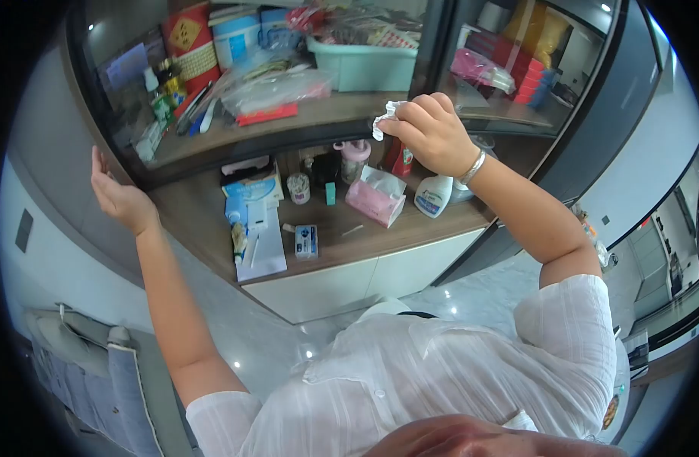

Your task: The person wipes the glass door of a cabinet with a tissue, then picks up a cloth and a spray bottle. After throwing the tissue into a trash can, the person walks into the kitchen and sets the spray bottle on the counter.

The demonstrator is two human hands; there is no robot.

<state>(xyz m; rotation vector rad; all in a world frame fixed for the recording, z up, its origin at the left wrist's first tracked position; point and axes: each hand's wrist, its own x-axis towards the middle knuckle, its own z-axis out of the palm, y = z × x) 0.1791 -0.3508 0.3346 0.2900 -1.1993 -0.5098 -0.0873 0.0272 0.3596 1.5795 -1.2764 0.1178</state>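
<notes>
My right hand (435, 135) is closed on a crumpled white tissue (385, 120), held up in front of the glass-fronted cabinet (277, 135) near its lower edge. Whether the tissue presses on the glass, I cannot tell. At the far left, my left hand (122, 199) is raised with its fingers stretched out and nothing in it, beside the cabinet's left side. Below my right hand, a pink tissue pack (375, 199) lies on the wooden counter (342, 245), next to a white spray bottle (432, 195).
Behind the glass are a mint-green basket (365, 67), a red canister (191, 47) and plastic bags. The counter also bears a jar of cotton swabs (298, 188), a pink-lidded cup (355, 158), papers (264, 247) and a small blue-and-white box (306, 241). A grey sofa (98, 381) stands lower left.
</notes>
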